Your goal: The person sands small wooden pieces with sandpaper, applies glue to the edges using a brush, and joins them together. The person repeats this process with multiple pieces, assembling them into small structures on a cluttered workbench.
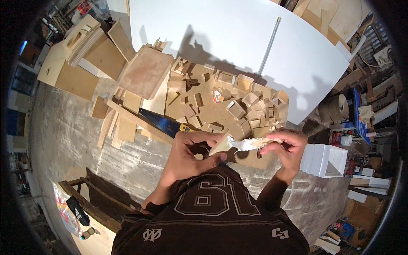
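Note:
My left hand point(182, 154) is closed around a small wooden block point(220, 145), thumb below and fingers above. My right hand point(290, 148) pinches the far end of a flat wooden stick point(250, 144) smeared with a white paste. The stick's pasty tip meets the block's right edge, where some white shows too. Both hands are held in front of my dark shirt, over the near side of a low work board point(195, 90). Many small wooden pieces point(236, 109) lie scattered on that board. Among them stands a small white and orange tub point(217, 97).
A handsaw point(159, 122) with a dark blade lies just left of my hands. Stacked panels point(146, 70) and wood strips are farther left. Behind stands a large white sheet point(238, 38), with a metal rail point(270, 46) on it. A white box point(327, 160) sits at right.

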### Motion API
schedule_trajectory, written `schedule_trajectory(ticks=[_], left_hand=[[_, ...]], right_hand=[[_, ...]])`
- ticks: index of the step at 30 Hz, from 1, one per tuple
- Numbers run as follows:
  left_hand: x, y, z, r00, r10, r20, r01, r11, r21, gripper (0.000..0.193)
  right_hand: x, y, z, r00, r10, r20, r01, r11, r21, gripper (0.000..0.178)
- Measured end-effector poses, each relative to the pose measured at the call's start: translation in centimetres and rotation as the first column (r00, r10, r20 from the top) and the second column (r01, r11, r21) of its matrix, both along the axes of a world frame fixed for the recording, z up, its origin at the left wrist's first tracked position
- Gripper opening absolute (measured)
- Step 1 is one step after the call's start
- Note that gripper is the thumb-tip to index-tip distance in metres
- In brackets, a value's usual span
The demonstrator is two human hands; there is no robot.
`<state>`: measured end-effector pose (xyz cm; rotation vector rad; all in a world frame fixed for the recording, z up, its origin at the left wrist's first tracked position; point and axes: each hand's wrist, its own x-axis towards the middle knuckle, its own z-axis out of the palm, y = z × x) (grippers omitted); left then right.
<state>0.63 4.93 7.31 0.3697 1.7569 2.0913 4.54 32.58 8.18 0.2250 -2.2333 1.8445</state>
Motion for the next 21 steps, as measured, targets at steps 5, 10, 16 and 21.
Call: schedule_trajectory(ticks=[5, 10, 16, 21], left_hand=[[-1.2, -0.9, -0.5, 0.986, -0.114, -0.118, 0.108, 0.992, -0.06, 0.036], [-2.0, -1.3, -0.7, 0.976, -0.19, -0.104, 0.186, 0.981, -0.049, 0.033], [-2.7, -1.7, -0.7, 0.952, -0.279, -0.127, 0.267, 0.958, -0.103, 0.033], [-2.8, -1.9, -0.7, 0.943, -0.318, -0.095, 0.31, 0.946, -0.089, 0.036]], right_hand=[[-1.2, -0.3, 0.8, 1.0, -0.013, 0.028, 0.015, 0.998, -0.068, 0.016], [-1.4, 1.0, 1.4, 0.981, 0.191, 0.033, -0.192, 0.981, 0.028, 0.02], [-2.0, 0.4, 1.2, 0.986, 0.168, 0.0, -0.168, 0.986, 0.006, 0.02], [-2.2, 1.1, 1.9, 0.944, 0.33, -0.014, -0.325, 0.937, 0.129, 0.024]])
